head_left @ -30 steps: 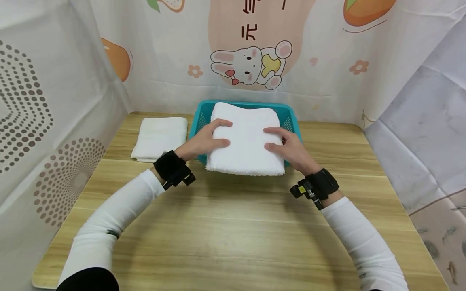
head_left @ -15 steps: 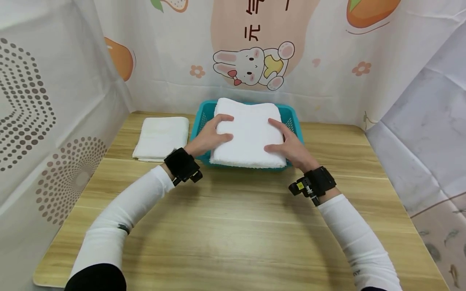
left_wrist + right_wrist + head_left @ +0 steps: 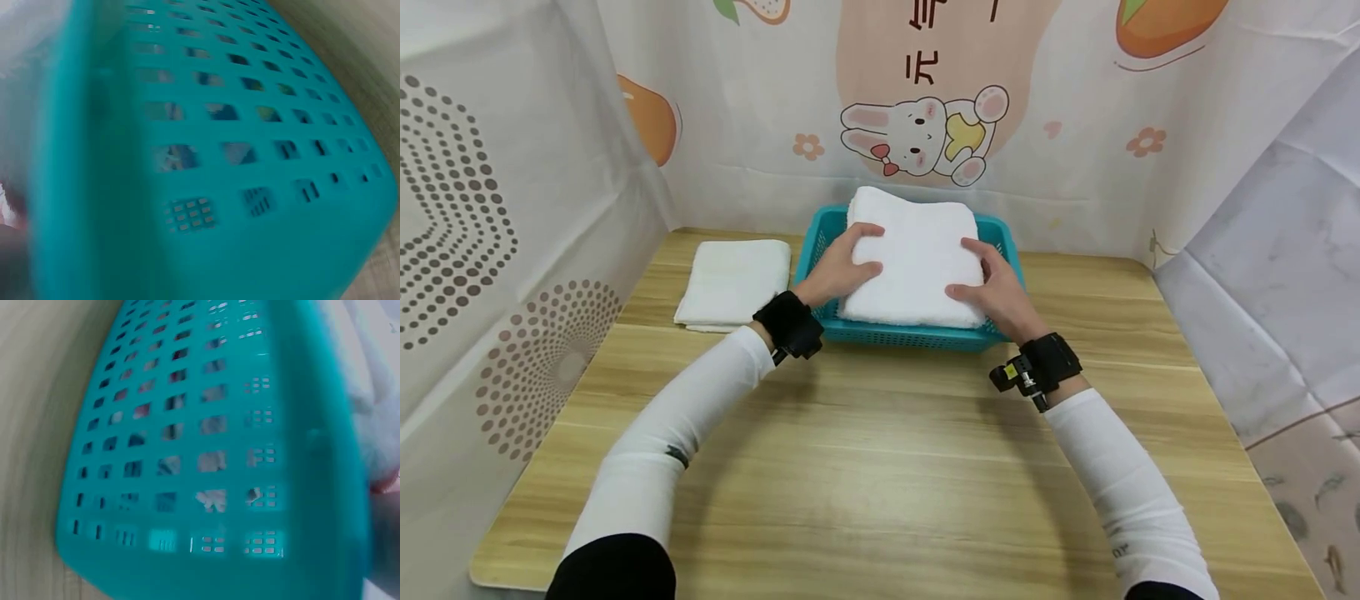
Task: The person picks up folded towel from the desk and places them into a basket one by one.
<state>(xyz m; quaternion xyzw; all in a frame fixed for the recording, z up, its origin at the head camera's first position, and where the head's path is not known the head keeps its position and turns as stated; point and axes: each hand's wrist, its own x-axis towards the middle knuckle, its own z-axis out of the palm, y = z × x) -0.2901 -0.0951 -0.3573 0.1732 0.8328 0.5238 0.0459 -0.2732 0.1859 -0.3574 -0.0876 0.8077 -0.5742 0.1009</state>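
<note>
A thick, folded white towel [image 3: 917, 258] sits within the mouth of a teal plastic basket [image 3: 917, 337], its far edge rising above the back rim. My left hand [image 3: 841, 267] grips it by the left side and my right hand [image 3: 1002, 293] by the right. On each hand the thumb and a finger show on top, while the other fingers are hidden. The left wrist view is filled by the perforated basket wall [image 3: 206, 262]. In the right wrist view, white towel layers [image 3: 359, 362] show past the basket rim [image 3: 312, 487].
Left of the basket, a second folded white cloth [image 3: 736, 283] lies flat on the wooden table [image 3: 880, 467]. A printed curtain [image 3: 737, 125] hangs right behind the basket, and white sheets [image 3: 535, 250] flank the table.
Both hands have carried the towel forward, away from the body. Its near edge, earlier out past the basket's front rim, now lies inside that rim. The second cloth has stayed put.
</note>
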